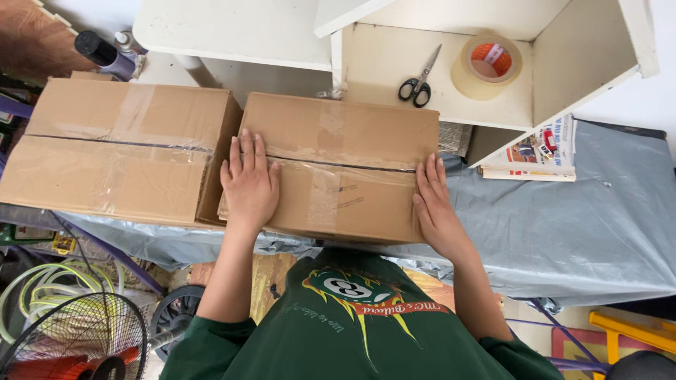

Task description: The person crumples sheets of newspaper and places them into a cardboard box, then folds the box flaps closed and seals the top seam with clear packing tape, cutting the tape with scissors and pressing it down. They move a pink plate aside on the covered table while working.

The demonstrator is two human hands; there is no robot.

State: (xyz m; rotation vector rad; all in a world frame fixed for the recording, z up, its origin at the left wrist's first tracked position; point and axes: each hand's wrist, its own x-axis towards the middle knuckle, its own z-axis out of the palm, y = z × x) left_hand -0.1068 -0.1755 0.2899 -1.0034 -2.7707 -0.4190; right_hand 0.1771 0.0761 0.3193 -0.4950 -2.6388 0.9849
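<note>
A closed cardboard box (338,165), taped along its top seam, lies in front of me on a grey plastic sheet (584,225). My left hand (248,184) rests flat on the box's left end, fingers spread. My right hand (435,204) presses flat against its right end. Neither hand holds anything. A second, larger taped cardboard box (116,148) lies touching it on the left.
A white shelf unit (451,70) behind the box holds black-handled scissors (420,79) and a roll of clear tape (487,65). Printed papers (539,149) lie at right. A fan (67,338), hose and bottles (105,53) sit at left.
</note>
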